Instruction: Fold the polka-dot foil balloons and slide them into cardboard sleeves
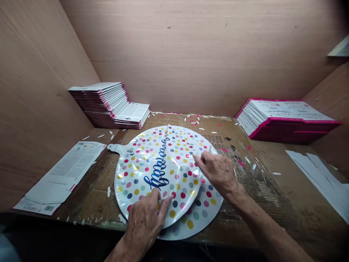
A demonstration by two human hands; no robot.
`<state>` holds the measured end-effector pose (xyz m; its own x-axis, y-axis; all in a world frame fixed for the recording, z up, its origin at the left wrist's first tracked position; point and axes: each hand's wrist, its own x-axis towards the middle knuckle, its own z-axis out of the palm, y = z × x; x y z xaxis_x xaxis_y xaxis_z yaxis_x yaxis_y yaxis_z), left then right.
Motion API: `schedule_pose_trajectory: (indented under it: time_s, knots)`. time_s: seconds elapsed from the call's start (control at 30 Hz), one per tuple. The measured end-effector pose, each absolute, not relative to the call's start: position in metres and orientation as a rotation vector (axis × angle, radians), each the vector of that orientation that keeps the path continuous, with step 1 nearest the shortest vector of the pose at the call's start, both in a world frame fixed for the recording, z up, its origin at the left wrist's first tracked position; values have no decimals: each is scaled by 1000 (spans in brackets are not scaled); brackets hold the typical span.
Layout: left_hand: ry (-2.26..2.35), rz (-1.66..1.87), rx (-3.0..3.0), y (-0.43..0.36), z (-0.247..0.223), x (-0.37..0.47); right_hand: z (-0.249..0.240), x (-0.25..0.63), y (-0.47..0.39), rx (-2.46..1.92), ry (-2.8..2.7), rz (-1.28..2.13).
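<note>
We see the dotted foil balloon (pixel 163 174) lying flat on the surface (pixel 268 198), where the left hand (pixel 144 218), thumb parted from fingers, presumably steadies its near side while the right hand (pixel 216 170) pinches near its right edge, apparently to tension it.

Plywood walls (pixel 191 54) at back & both sides. Back L: tall stack of white cards w/ pink edges (pixel 95 105), lower white pile (pixel 135 111) touching its R side. Back R: another white-&-pink stack (pixel 286 109), tilted look. Front L: printed flat card (pixel 65 174) w/ barcode. Far R: white sheets (pixel 319 182). Brown cardboard-topped desk (pixel 272 203) w/ dark print; pink/white scraps (pixel 241 163) scattered abt.
</note>
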<state>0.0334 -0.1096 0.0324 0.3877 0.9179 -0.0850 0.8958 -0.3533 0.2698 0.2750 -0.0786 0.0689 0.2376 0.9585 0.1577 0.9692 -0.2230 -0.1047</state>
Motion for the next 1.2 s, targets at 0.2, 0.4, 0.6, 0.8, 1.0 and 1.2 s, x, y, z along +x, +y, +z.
schedule_pose_trajectory:
  time_s: [0.2,0.4,0.6,0.8,1.0,1.2]
  knots:
    - [1627,474,2503,-144,17,-4,50,253,13,-1783,-2306,-190]
    - [1586,676,2705,-161,6,-6,-9,267,58,-1787,-2439,-53]
    - [1504,569,2439,-162,23,-9,-26,278,56,-1741,-2421,52]
    - [1645,14,1850,-128,35,17,-5,276,47,-1731,-2307,68]
    - [1172,143,1287,-101,72,17,38,261,-74,-1140,-2072,143]
    - [993,396,1011,-87,146,54,41,213,-176,-1108,-1672,-342]
